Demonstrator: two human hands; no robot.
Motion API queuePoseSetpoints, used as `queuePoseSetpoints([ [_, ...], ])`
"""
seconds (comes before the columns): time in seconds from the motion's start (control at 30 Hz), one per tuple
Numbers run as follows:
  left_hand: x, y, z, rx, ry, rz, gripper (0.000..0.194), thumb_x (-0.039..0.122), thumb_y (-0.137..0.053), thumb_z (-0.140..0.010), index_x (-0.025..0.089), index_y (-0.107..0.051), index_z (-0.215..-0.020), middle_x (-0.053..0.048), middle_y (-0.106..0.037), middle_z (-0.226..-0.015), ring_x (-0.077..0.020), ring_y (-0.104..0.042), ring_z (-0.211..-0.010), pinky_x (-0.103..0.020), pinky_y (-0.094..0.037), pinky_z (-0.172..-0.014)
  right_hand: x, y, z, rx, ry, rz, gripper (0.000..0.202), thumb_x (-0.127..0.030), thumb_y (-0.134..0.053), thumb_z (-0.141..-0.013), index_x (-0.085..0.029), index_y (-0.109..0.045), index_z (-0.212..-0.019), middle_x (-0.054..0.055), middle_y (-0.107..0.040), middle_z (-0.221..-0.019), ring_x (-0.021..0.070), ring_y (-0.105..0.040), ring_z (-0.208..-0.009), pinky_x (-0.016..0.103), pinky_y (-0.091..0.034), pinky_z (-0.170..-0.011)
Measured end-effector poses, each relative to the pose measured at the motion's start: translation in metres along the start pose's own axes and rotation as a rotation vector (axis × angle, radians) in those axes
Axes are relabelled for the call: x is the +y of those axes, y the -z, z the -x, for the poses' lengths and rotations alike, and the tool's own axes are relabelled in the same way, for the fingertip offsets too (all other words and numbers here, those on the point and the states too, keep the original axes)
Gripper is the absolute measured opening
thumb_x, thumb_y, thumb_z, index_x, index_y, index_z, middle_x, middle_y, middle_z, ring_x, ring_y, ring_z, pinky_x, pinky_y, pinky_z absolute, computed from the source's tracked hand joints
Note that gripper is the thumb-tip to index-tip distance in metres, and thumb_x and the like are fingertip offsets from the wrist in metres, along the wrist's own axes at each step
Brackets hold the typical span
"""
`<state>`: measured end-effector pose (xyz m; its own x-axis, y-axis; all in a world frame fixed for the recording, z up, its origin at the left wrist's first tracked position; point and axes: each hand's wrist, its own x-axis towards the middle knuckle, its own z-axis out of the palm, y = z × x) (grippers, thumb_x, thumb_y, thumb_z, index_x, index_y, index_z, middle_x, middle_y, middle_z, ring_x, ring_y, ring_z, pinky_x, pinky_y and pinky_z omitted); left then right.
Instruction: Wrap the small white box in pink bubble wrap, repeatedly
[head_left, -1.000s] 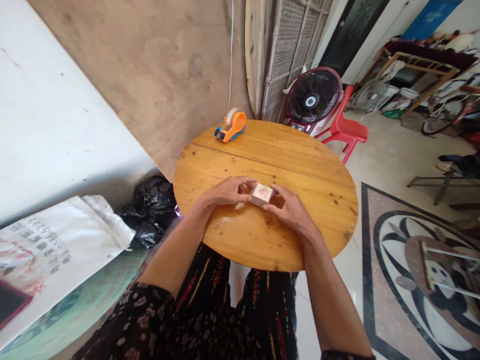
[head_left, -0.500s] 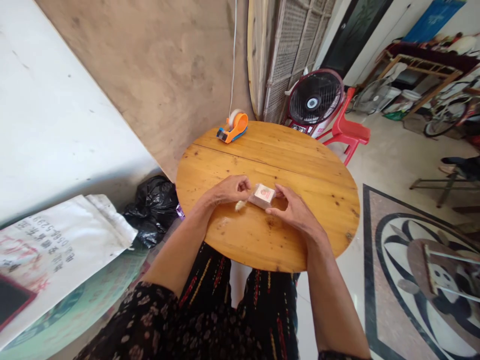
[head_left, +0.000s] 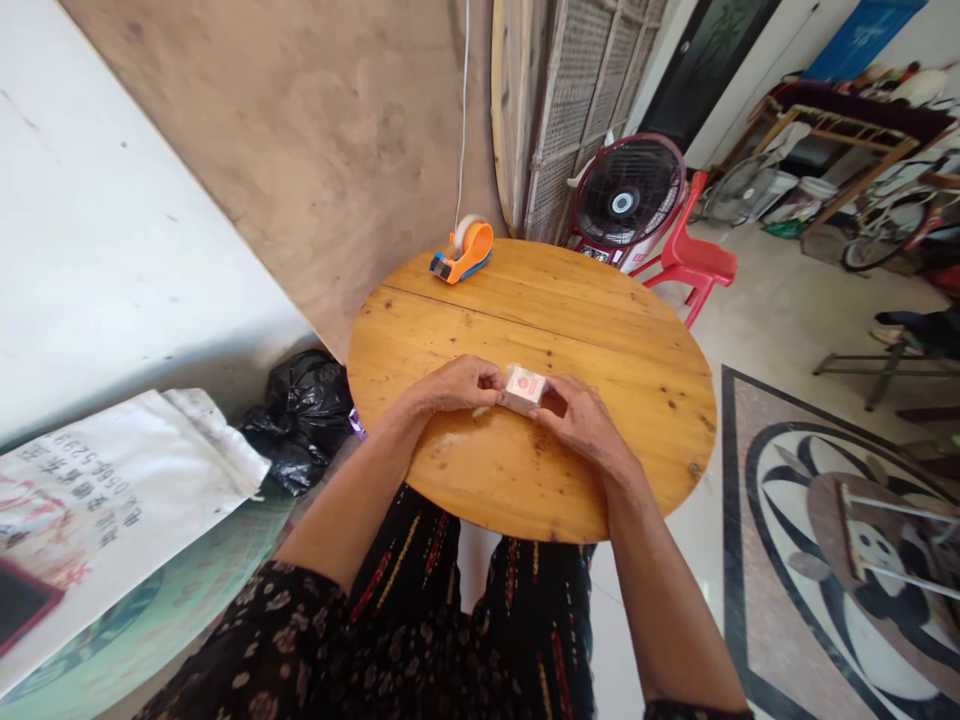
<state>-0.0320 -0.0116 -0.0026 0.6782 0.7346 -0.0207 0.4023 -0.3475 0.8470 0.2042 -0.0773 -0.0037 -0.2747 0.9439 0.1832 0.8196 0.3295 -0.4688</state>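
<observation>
A small pale box [head_left: 524, 384] with a reddish print on top lies on the round wooden table [head_left: 480, 480], covered in what looks like clear film. My left hand [head_left: 463, 384] is closed, with thumb and fingertips pinching at the box's left end. Whether it grips the box itself or the loose film there cannot be made out. On the other side, my right hand [head_left: 581, 415] has its thumb and fingers curved around the right end of the box. Under my left fingers, a small whitish scrap [head_left: 481, 411] partly shows on the tabletop.
An orange tape dispenser [head_left: 471, 248] stands at the table's far edge by the wall. Beyond the table are a fan [head_left: 626, 195] and a red plastic chair [head_left: 694, 250]. Black plastic bags [head_left: 304, 415] and a white sack [head_left: 142, 470] lie to the left.
My right hand has closed in on the box's right end. My left fingers have come up against its left end, covering more of the whitish scrap. The view has shifted slightly.
</observation>
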Motion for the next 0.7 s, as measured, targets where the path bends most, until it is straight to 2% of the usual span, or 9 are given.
queuePoseSetpoints([
  [0.13,0.0018,0.0004,0.0009,0.016,0.001,-0.006,0.01,0.022,-0.058,-0.07,0.015,-0.063,-0.075,0.002,-0.062,-0.065,-0.0096,-0.053,-0.06,-0.02,-0.038,-0.057,-0.0025,0.0008,0.001,0.004,-0.015,0.001,0.042,-0.04,-0.067,-0.081,-0.017,-0.065,-0.117,0.012,-0.069,-0.112,0.0288,-0.061,-0.102,0.043,-0.045,-0.091],
  [0.5,0.0063,0.003,0.0023,-0.048,-0.019,0.01,0.01,0.022,-0.056,-0.072,0.014,-0.062,-0.073,0.004,-0.056,-0.062,-0.008,-0.048,-0.057,-0.019,-0.035,-0.056,-0.0041,0.0007,-0.0004,-0.003,-0.015,-0.005,0.04,-0.042,-0.064,-0.083,-0.019,-0.066,-0.115,0.011,-0.069,-0.11,0.0292,-0.06,-0.102,0.043,-0.045,-0.09],
  [0.7,0.0015,0.0017,0.0023,-0.031,-0.003,0.03,0.009,0.02,-0.056,-0.07,0.015,-0.062,-0.074,0.003,-0.059,-0.064,-0.0087,-0.05,-0.058,-0.019,-0.036,-0.056,-0.0045,-0.0011,-0.0001,0.01,-0.023,0.015,0.042,-0.043,-0.064,-0.083,-0.017,-0.065,-0.115,0.013,-0.069,-0.111,0.0298,-0.061,-0.103,0.044,-0.045,-0.091],
])
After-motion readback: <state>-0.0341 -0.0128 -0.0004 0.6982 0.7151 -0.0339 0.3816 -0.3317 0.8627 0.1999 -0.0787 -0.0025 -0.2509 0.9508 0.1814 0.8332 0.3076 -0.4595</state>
